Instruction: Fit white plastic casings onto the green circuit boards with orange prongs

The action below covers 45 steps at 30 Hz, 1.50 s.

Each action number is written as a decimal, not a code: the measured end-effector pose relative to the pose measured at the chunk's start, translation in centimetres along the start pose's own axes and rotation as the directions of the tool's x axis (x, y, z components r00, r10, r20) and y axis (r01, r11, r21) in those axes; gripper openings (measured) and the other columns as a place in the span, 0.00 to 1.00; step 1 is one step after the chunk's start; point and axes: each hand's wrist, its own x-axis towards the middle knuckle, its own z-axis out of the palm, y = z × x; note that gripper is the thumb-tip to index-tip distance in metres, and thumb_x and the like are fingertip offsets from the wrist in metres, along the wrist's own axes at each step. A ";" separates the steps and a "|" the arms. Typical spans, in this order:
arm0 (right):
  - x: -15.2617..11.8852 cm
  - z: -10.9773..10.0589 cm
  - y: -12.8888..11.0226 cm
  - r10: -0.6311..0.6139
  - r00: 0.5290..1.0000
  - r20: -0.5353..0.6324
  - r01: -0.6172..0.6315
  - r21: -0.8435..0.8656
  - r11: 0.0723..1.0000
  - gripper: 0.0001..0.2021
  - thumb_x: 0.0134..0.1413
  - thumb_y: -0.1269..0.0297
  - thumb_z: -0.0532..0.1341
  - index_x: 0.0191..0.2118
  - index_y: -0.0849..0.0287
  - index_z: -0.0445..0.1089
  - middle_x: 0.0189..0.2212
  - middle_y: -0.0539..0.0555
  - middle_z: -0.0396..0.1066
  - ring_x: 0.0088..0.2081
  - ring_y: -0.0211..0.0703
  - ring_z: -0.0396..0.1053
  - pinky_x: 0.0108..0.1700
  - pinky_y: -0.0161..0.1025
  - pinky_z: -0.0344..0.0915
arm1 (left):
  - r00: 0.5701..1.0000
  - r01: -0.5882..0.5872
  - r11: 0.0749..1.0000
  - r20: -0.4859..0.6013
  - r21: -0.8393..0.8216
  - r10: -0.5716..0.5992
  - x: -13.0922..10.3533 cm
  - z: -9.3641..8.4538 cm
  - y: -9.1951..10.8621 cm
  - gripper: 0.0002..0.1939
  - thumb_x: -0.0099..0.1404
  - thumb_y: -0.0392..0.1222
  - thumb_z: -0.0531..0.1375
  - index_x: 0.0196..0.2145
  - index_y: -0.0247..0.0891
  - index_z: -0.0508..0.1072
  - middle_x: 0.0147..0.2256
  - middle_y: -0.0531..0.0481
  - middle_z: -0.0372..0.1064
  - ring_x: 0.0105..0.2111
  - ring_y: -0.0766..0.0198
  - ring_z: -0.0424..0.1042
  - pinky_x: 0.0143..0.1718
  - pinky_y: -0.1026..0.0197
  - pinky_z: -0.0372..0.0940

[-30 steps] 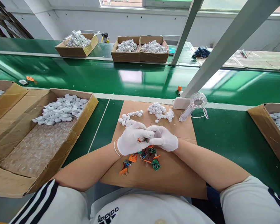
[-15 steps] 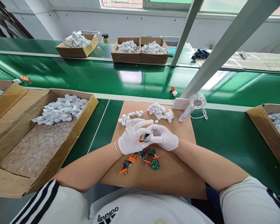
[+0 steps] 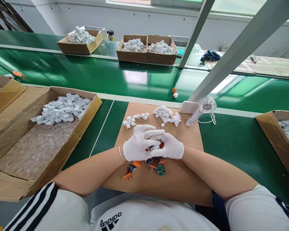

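White gloves cover my left hand (image 3: 140,143) and my right hand (image 3: 170,146), which meet over the brown cardboard sheet (image 3: 183,179). Between them both hold a small white-and-orange part (image 3: 154,148), mostly hidden by the fingers. Just below my hands lie green circuit boards (image 3: 161,170) with orange plug pieces (image 3: 127,176) and wires. Beyond my hands, small white pieces sit in loose piles, one on the left (image 3: 129,122) and others (image 3: 162,112) further right.
An open carton (image 3: 86,125) of white pieces stands at left, another (image 3: 267,128) at right. A clear handheld fan (image 3: 202,109) lies behind the sheet near a slanted metal post (image 3: 231,54). An orange-and-white part (image 3: 174,93) is on the green belt (image 3: 91,72).
My fingers have closed further around the small part, and my hands sit slightly lower, over some circuit boards. The orange-and-white part on the belt has shifted left.
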 end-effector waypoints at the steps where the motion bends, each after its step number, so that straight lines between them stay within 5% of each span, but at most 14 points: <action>1: 0.0 0.1 0.4 0.003 1.000 -0.003 -0.003 0.012 1.000 0.14 0.41 0.61 0.70 0.24 0.58 0.63 0.19 0.45 0.59 0.27 0.36 0.59 0.31 0.37 0.65 | 1.000 -0.021 1.000 -0.015 0.000 0.021 0.0 0.1 0.0 0.02 0.55 0.41 0.63 0.29 0.43 0.74 0.49 0.53 0.72 0.47 0.53 0.65 0.44 0.50 0.59; 9: 0.2 0.1 1.1 -0.028 0.999 0.018 0.026 0.114 0.993 0.15 0.38 0.62 0.71 0.32 0.59 0.67 0.22 0.45 0.59 0.28 0.36 0.59 0.29 0.37 0.65 | 0.995 -0.075 0.997 -0.068 -0.007 0.075 0.4 0.3 -0.2 0.04 0.52 0.41 0.66 0.25 0.43 0.73 0.46 0.56 0.72 0.45 0.51 0.66 0.41 0.51 0.61; 16: -0.2 0.3 1.0 0.007 0.995 -0.101 0.005 0.119 0.993 0.15 0.36 0.61 0.73 0.31 0.58 0.70 0.27 0.50 0.67 0.32 0.42 0.65 0.32 0.41 0.67 | 0.997 -0.064 0.997 -0.041 0.032 0.065 0.5 0.2 0.4 0.06 0.53 0.41 0.65 0.31 0.44 0.73 0.47 0.53 0.72 0.45 0.51 0.68 0.41 0.49 0.62; 20: -0.3 0.3 0.3 0.029 0.990 -0.140 -0.011 0.129 0.992 0.14 0.35 0.63 0.72 0.26 0.61 0.68 0.23 0.49 0.65 0.28 0.39 0.63 0.30 0.38 0.64 | 0.986 0.017 0.999 -0.164 0.041 -0.011 0.7 0.0 0.4 0.15 0.53 0.45 0.67 0.38 0.42 0.69 0.46 0.49 0.73 0.43 0.53 0.69 0.43 0.49 0.64; 24: -0.3 -0.1 -0.2 0.006 0.995 -0.102 0.026 0.310 0.950 0.15 0.37 0.63 0.72 0.27 0.61 0.65 0.23 0.47 0.62 0.28 0.37 0.62 0.34 0.38 0.64 | 0.968 0.019 0.996 -0.250 0.088 0.004 0.9 -0.5 0.0 0.14 0.53 0.42 0.65 0.36 0.44 0.66 0.42 0.52 0.74 0.41 0.57 0.71 0.43 0.50 0.66; 28: -0.3 -0.5 0.3 -0.042 0.999 -0.033 0.053 0.517 0.854 0.15 0.43 0.60 0.70 0.33 0.60 0.66 0.25 0.47 0.61 0.33 0.38 0.64 0.39 0.39 0.66 | 0.979 0.023 0.995 -0.203 0.093 -0.004 1.0 -0.9 -0.4 0.18 0.52 0.43 0.66 0.41 0.45 0.68 0.41 0.51 0.75 0.42 0.58 0.72 0.44 0.51 0.66; 32: -0.2 -0.5 0.7 -0.051 0.998 -0.031 0.060 0.535 0.843 0.13 0.44 0.61 0.70 0.33 0.61 0.67 0.25 0.48 0.62 0.30 0.35 0.62 0.35 0.35 0.65 | 0.983 0.013 0.994 -0.184 0.107 0.007 0.9 -0.9 -0.6 0.22 0.52 0.45 0.67 0.45 0.45 0.69 0.43 0.50 0.75 0.43 0.57 0.71 0.46 0.50 0.65; 39: 0.0 -0.1 1.0 -0.061 0.998 0.031 0.034 0.539 0.842 0.20 0.42 0.59 0.71 0.40 0.62 0.68 0.23 0.46 0.61 0.27 0.34 0.62 0.35 0.36 0.66 | 0.961 -0.043 0.987 -0.263 0.156 0.083 0.5 -0.4 -0.7 0.10 0.56 0.41 0.65 0.37 0.45 0.70 0.33 0.58 0.76 0.37 0.60 0.70 0.39 0.53 0.63; 45: -0.2 -0.1 0.9 -0.094 0.995 0.030 0.060 0.576 0.815 0.21 0.36 0.60 0.74 0.33 0.60 0.64 0.24 0.46 0.65 0.29 0.36 0.65 0.36 0.38 0.67 | 0.953 -0.095 0.981 -0.270 0.166 0.138 0.7 -0.6 -0.6 0.08 0.55 0.43 0.64 0.34 0.47 0.71 0.31 0.63 0.77 0.35 0.60 0.69 0.43 0.48 0.59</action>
